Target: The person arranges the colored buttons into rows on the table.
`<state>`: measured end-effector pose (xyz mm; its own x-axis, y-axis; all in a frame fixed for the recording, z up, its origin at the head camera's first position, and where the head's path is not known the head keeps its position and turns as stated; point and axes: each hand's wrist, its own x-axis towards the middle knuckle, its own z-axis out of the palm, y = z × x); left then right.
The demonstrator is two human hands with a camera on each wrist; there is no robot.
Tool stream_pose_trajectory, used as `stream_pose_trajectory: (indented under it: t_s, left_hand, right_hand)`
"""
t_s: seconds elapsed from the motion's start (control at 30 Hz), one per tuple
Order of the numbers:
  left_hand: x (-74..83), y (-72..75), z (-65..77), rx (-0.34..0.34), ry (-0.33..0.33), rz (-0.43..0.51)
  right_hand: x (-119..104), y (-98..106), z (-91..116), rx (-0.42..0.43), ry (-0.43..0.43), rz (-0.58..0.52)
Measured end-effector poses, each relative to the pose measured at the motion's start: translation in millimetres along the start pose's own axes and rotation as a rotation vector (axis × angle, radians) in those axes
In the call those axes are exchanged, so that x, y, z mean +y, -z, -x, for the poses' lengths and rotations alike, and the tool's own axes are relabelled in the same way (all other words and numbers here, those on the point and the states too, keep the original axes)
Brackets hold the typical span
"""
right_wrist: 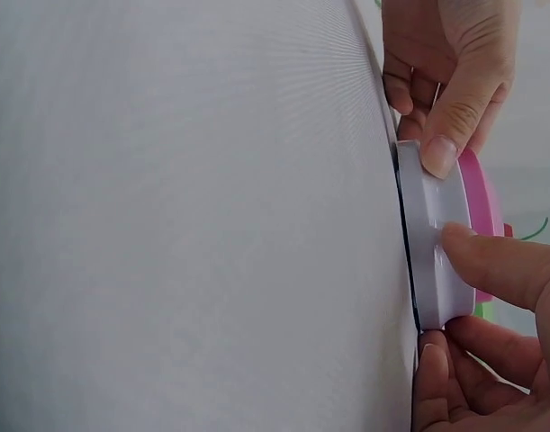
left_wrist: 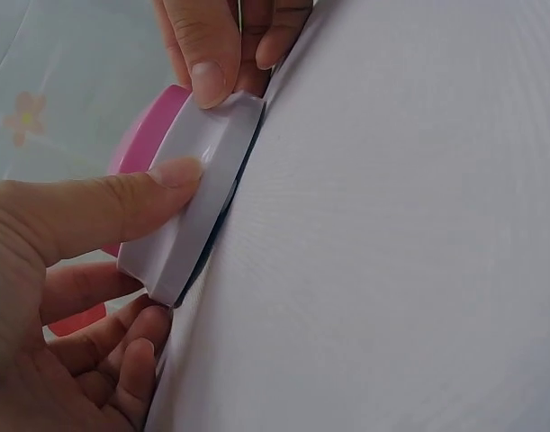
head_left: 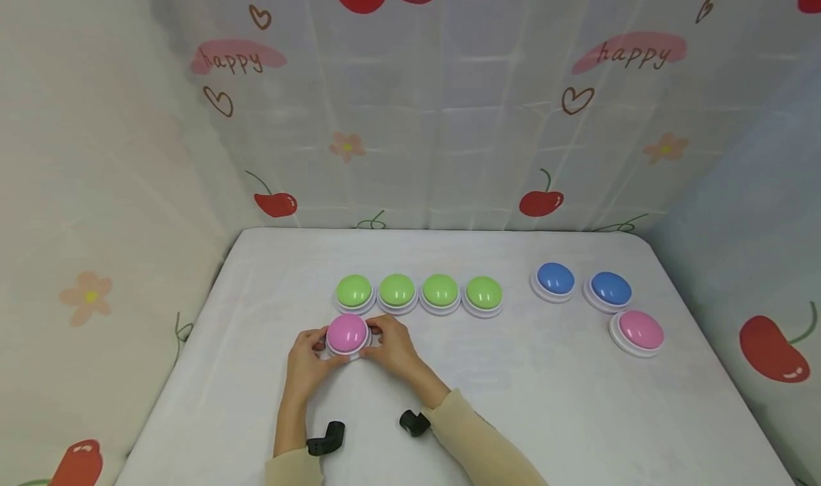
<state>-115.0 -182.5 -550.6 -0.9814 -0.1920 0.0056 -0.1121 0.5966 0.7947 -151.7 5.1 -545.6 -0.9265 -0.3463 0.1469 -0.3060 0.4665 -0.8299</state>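
Both hands hold one pink push button [head_left: 347,333] with a white round base, low at the white table. My left hand [head_left: 305,369] grips its left side, the thumb on the near edge of the base [left_wrist: 211,171]. From the right side my right hand [head_left: 395,350] grips the same base, thumb in front and fingers round the side, as the right wrist view shows too. Just behind it stands the leftmost green button [head_left: 354,291], in a row with more green buttons [head_left: 397,291], [head_left: 440,291], [head_left: 484,293].
At the table's right are two blue buttons [head_left: 555,279], [head_left: 611,289] and another pink button [head_left: 641,330]. The white tabletop [head_left: 513,415] ends at a printed curtain [head_left: 436,130] behind. Black wrist devices [head_left: 327,438], [head_left: 414,422] sit by both sleeves.
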Motion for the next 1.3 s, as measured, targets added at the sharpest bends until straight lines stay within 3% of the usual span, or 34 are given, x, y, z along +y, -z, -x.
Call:
stream_pose_trajectory:
  t_s: [0.07, 0.2, 0.5, 1.3]
  left_hand:
    - [-0.5, -0.5, 0.5, 0.004, -0.003, 0.003]
    - [-1.2, -1.5, 1.0, 0.006, 0.003, 0.002]
    - [-2.0, -0.8, 3.9, 0.02, -0.012, 0.012]
    - [0.0, -6.6, 5.8, 0.041, -0.002, -0.008]
  right_hand:
    - [7.0, -2.4, -0.5, 0.016, 0.063, 0.015]
    - [7.8, -3.0, -0.2, 0.018, 0.089, 0.02]
    - [0.8, -1.7, -0.9, -0.04, 0.0, 0.032]
    - [0.5, 2.8, 1.7, -0.068, -0.015, 0.005]
